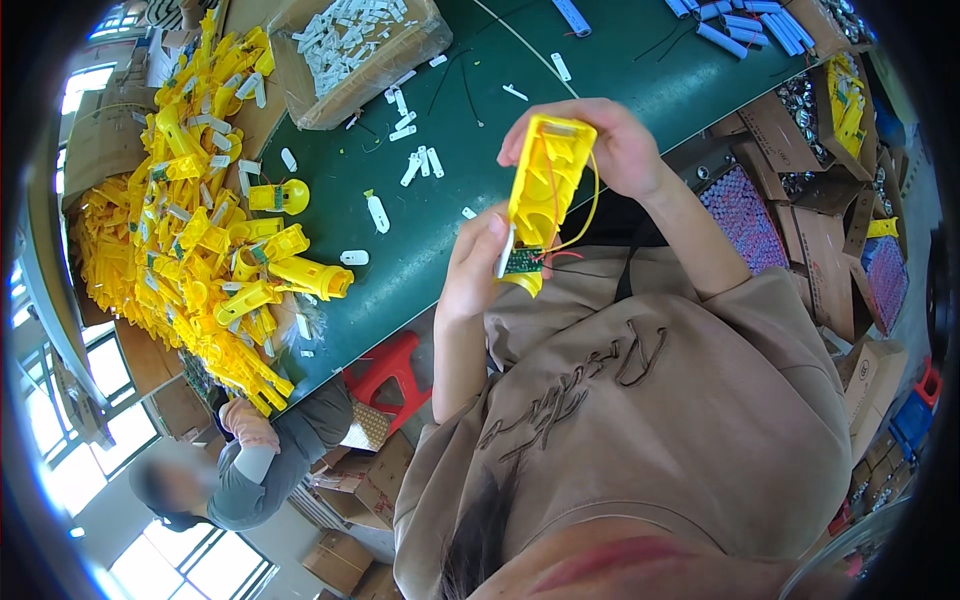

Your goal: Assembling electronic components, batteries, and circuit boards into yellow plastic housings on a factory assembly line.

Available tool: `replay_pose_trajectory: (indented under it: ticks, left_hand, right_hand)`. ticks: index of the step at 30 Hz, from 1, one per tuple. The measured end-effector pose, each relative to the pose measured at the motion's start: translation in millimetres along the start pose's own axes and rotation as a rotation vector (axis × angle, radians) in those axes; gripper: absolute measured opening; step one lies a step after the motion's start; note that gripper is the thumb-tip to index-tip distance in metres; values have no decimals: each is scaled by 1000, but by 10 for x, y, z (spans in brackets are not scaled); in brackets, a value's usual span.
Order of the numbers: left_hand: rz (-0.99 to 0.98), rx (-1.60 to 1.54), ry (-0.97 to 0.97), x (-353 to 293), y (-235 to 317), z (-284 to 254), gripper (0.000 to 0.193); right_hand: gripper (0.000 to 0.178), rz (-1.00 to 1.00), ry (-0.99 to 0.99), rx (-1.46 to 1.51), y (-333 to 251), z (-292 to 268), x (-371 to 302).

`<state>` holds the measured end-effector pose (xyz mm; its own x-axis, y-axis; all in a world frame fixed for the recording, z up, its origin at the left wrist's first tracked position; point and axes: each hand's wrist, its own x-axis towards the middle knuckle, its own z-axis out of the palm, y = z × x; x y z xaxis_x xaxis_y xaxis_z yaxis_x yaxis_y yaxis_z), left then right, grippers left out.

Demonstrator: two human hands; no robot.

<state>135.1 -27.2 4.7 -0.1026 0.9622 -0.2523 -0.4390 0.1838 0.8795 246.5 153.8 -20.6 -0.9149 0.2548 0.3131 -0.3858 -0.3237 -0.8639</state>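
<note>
A yellow plastic housing [548, 180], hollow side showing, is held up over the near edge of the green table. My left hand [475, 262] is closed on its lower left side, the thumb next to a white plastic strip [506, 252] on the rim. My right hand [612, 145] grips the upper end from behind, with some fingers hidden by the housing. A small green circuit board [522, 262] sits at the lower end. Red and black wires trail from it, and a yellow wire [594, 205] loops out along the right side.
Yellow housings [190, 230] are heaped at the left. A cardboard box [420, 38] of white plastic pieces stands at the back, with several more scattered on the green table [420, 275]. Blue cylindrical cells [722, 40] lie far right. Another person [250, 470] sits at the lower left.
</note>
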Motion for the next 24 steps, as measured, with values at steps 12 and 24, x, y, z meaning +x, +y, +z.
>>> replay_pose_trajectory:
  ticks: [12, 24]
  left_hand:
    - [142, -127, 216, 159, -8, 58, 49]
    - [136, -105, 155, 226, -213, 48, 57]
  right_hand:
    - [36, 131, 156, -53, -130, 215, -4]
    - [55, 144, 273, -36, 14, 244, -70]
